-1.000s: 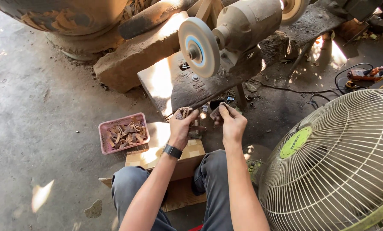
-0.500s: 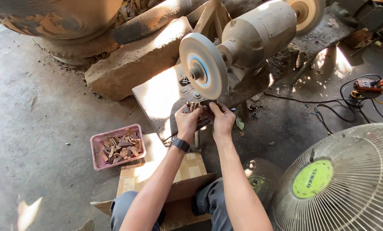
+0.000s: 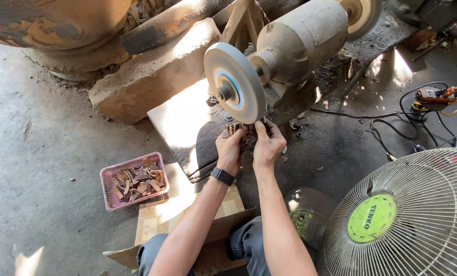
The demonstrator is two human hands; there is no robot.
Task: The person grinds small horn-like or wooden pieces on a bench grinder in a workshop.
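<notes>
While both hands' fingers pinch a small brown piece (image 3: 237, 129), left hand (image 3: 230, 148) and right hand (image 3: 268, 144) press it — under the buffing wheel (image 3: 234, 90).

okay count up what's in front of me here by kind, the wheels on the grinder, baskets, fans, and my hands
Round buffing wheels on the grey bench grinder: 2
Pink plastic baskets of small brown wooden pieces: 1
Pale wire-grille floor fans with a green hub: 1
Bare hands, both at a small brown wooden piece under the near wheel: 2, left hand, right hand
Total: 6
</notes>
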